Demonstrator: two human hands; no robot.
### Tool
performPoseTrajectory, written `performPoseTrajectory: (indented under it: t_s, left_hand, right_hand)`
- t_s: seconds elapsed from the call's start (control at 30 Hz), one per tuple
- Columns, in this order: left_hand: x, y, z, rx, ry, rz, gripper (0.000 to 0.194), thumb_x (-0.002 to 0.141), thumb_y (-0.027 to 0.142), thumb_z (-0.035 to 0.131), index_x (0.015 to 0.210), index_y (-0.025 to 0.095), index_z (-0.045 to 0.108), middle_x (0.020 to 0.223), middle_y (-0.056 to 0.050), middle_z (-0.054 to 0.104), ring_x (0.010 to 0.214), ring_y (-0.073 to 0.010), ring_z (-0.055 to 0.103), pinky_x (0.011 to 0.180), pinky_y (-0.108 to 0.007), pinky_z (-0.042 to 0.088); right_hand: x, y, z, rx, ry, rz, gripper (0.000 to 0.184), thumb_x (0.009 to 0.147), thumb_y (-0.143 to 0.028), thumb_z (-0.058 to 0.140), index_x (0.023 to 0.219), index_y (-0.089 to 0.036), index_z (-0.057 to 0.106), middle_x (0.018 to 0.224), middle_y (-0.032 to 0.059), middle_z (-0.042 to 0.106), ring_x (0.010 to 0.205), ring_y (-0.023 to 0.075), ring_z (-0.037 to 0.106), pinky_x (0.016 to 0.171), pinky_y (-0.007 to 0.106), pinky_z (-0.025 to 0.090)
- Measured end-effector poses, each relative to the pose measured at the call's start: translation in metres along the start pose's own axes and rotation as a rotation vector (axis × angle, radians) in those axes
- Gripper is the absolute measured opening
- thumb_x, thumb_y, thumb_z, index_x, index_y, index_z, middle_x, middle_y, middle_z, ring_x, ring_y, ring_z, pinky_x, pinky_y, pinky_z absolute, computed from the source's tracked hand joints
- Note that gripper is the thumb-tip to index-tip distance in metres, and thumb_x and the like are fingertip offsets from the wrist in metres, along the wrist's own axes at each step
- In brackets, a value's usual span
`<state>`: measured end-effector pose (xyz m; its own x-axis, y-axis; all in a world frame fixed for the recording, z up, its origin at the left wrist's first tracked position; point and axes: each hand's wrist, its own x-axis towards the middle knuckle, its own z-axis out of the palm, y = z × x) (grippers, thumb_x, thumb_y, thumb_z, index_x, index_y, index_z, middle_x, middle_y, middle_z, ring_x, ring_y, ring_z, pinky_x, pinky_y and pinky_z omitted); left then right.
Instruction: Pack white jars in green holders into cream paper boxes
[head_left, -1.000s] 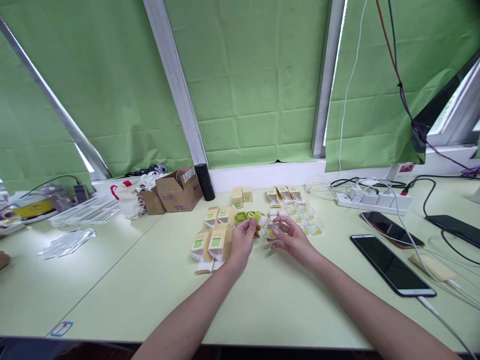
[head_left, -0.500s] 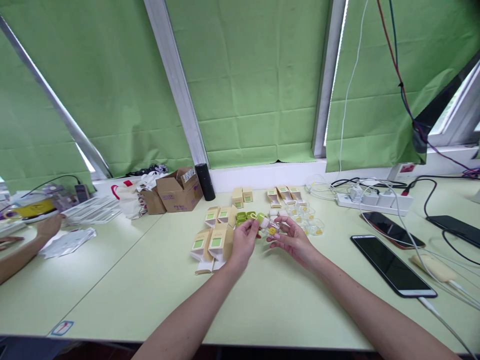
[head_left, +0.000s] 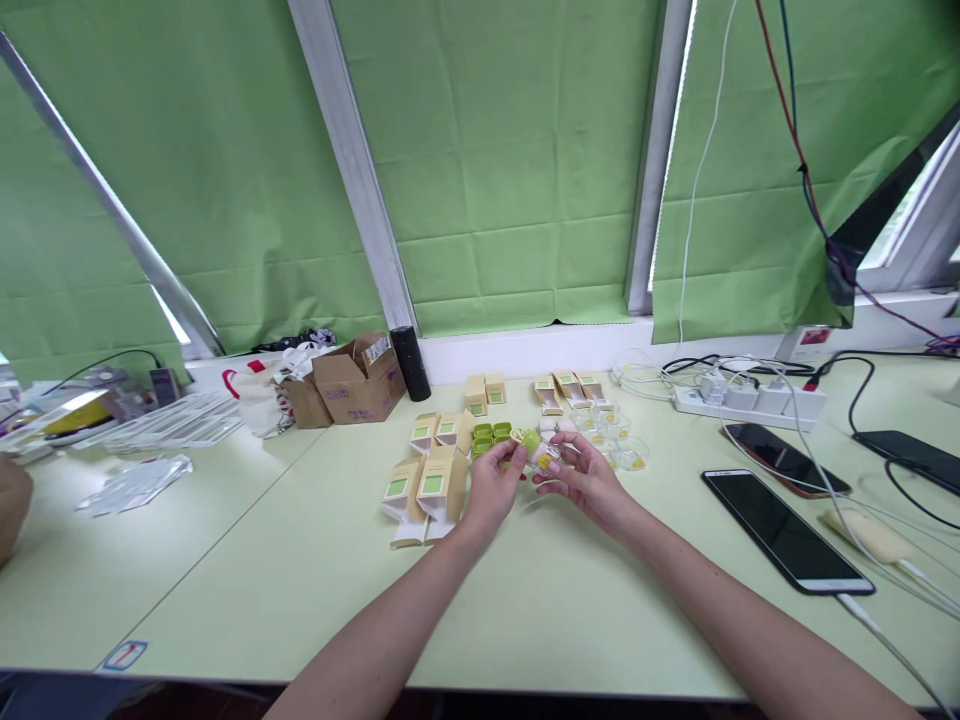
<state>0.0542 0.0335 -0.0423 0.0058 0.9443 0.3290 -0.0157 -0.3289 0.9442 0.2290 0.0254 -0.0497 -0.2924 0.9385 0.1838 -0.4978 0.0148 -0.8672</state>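
My left hand (head_left: 496,490) pinches a small green cap piece (head_left: 529,440) above the table. My right hand (head_left: 589,478) holds a small clear container (head_left: 547,457) with a yellow mark against it. The two pieces meet between my fingers; whether they are fully joined I cannot tell. Just behind my left hand sit several green square caps (head_left: 484,434). Small white pieces (head_left: 556,427) lie behind the held parts. Several clear containers (head_left: 628,453) with yellow marks stand beyond my right hand. Open beige cartons (head_left: 441,487) with green squares are left of my left hand.
More beige cartons (head_left: 568,389) stand at the back. A cardboard box (head_left: 360,380) and a black cylinder (head_left: 409,364) are near the wall. To the right lie phones (head_left: 786,530), cables and a power strip (head_left: 750,400). Another person's arm (head_left: 11,505) shows at far left.
The green cap piece and the clear container have come together, the cap tilting toward my right hand. At far left, the other person's arms have drawn back toward the frame edge.
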Motion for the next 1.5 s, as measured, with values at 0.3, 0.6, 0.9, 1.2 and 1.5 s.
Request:
performPoseTrajectory:
  t_s: [0.3,0.6,0.9,1.2,1.5]
  left_hand:
    - [-0.001,0.002,0.0,-0.011,-0.024,-0.015,0.056,0.077,0.067,0.081,0.094,0.014,0.077,0.086,-0.008,0.074,0.078,-0.0202,0.068,0.065,-0.028,0.055]
    - [-0.009,0.012,-0.001,-0.112,-0.068,-0.037,0.046,0.08,0.054,0.085,0.099,0.012,0.079,0.095,-0.01,0.075,0.084,-0.02,0.067,0.074,-0.028,0.054]
    - [-0.008,0.006,-0.003,-0.098,-0.066,-0.039,0.053,0.077,0.053,0.088,0.109,0.011,0.08,0.111,-0.015,0.076,0.101,-0.0263,0.07,0.089,-0.035,0.057]
    - [-0.005,0.0,-0.004,-0.066,-0.023,-0.027,0.06,0.074,0.056,0.09,0.112,0.011,0.08,0.113,-0.017,0.078,0.104,-0.0291,0.072,0.092,-0.039,0.059]
    - [-0.003,-0.002,-0.003,-0.073,-0.019,0.009,0.057,0.076,0.054,0.089,0.113,0.012,0.079,0.113,-0.017,0.078,0.104,-0.0285,0.074,0.092,-0.041,0.061]
  right_hand:
    - [0.002,0.008,-0.007,-0.121,0.041,-0.043,0.061,0.07,-0.044,0.096,0.116,-0.03,0.059,0.106,0.0008,0.069,0.092,0.0201,0.069,0.076,0.038,0.064]
    - [0.004,0.009,-0.009,-0.249,-0.009,-0.124,0.053,0.074,-0.041,0.092,0.118,-0.027,0.066,0.113,0.0051,0.066,0.094,0.0216,0.066,0.077,0.039,0.063]
    - [0.001,0.013,-0.006,-0.28,-0.055,-0.15,0.056,0.081,-0.04,0.087,0.128,-0.032,0.058,0.12,0.0055,0.064,0.1,0.0224,0.069,0.086,0.044,0.063]
    - [0.001,0.013,-0.004,-0.274,-0.051,-0.168,0.053,0.081,-0.04,0.087,0.125,-0.032,0.059,0.119,0.0045,0.064,0.094,0.0202,0.071,0.085,0.043,0.063]
    - [0.001,0.014,-0.005,-0.272,-0.039,-0.174,0.054,0.081,-0.044,0.087,0.125,-0.032,0.058,0.12,0.005,0.064,0.095,0.0209,0.071,0.085,0.043,0.064]
